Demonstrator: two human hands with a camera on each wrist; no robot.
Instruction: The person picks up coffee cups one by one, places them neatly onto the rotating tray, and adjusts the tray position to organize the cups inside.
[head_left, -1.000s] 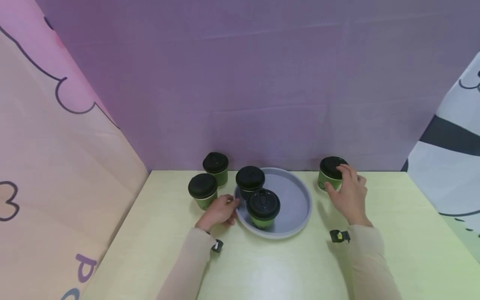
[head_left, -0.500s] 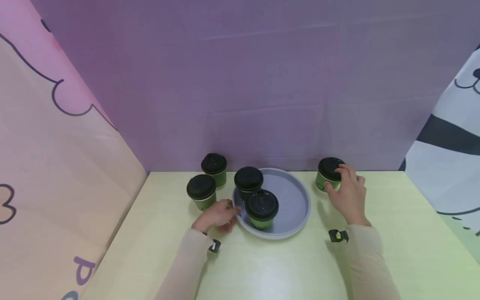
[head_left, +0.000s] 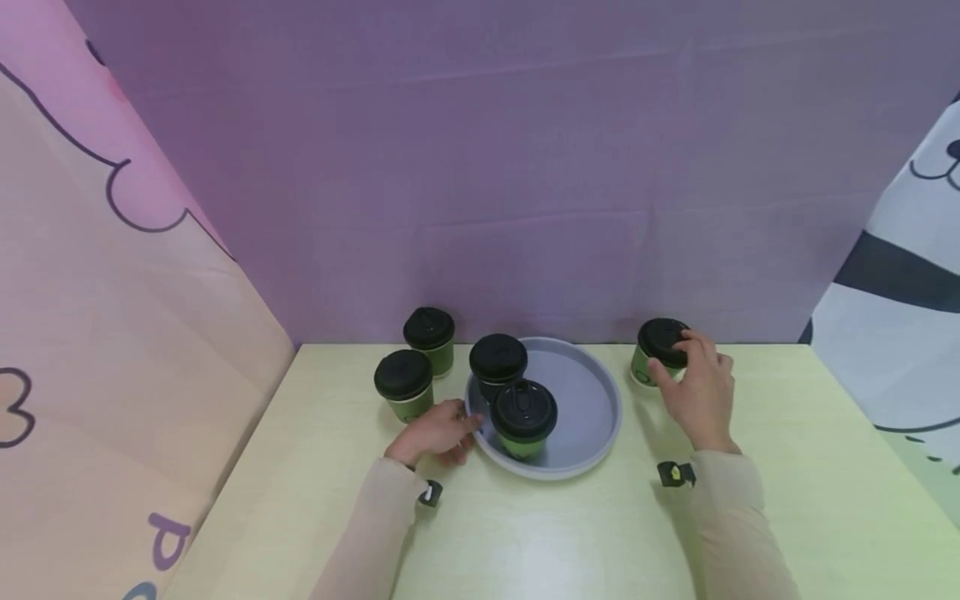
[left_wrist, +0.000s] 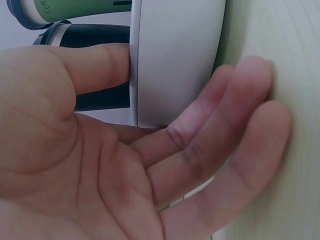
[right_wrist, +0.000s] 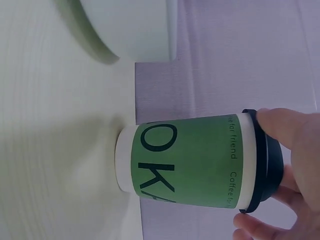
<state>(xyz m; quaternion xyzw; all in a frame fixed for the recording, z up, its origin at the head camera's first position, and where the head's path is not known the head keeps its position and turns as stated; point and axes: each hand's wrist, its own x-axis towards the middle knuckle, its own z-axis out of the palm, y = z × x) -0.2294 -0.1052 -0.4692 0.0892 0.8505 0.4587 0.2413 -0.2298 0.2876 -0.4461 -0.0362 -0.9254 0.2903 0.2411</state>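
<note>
At the right of the head view, my right hand (head_left: 701, 402) holds a green paper coffee cup (head_left: 647, 365) by its black lid. The right wrist view shows the thumb and fingers on opposite sides of that lid (right_wrist: 261, 162), with the cup upright on the table. My left hand (head_left: 433, 435) grips the left rim of a round grey tray (head_left: 588, 408). Its thumb lies over the rim and the fingers curl along the outer wall (left_wrist: 175, 60). Two lidded cups stand on the tray, a front cup (head_left: 522, 417) and a rear cup (head_left: 498, 360).
Two more lidded cups, a nearer one (head_left: 405, 385) and a farther one (head_left: 431, 337), stand left of the tray, close to my left hand. The pale table (head_left: 540, 542) ends at a purple backdrop (head_left: 480, 183). Printed cloths hang at both sides.
My left hand has shifted slightly toward me along the tray rim. The right hand stays at the cup's lid. The head view has moved a little; tray and cups appear in place.
</note>
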